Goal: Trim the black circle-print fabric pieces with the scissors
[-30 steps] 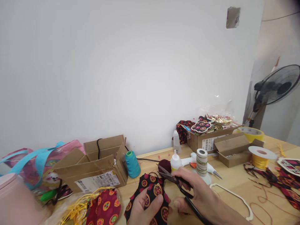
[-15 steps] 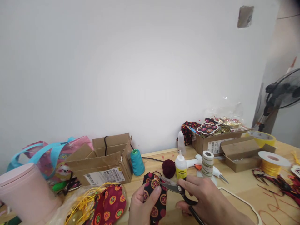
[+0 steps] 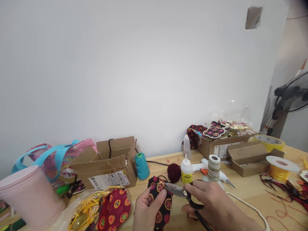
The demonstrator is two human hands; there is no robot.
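My left hand pinches a piece of black patterned fabric with red and orange round motifs, its thumb lying across the front. In my right hand is a pair of black-handled scissors. The blades point left and lie against the upper part of the fabric, just above my left thumb tip. Whether they are cutting anything, I cannot tell. Behind the fabric sit a dark red yarn ball and a yellow-labelled glue bottle. Dark red patterned fabric lies to the left.
An open cardboard box and a teal thread cone stand behind. At left are a pink canister and yellow cords. To the right stand a glue gun, a thread spool, a filled box and a yellow-cord spool.
The whole view has shifted slightly, so things appear a little further right. Both hands keep their hold on the fabric and scissors, with the blades at nearly the same spot.
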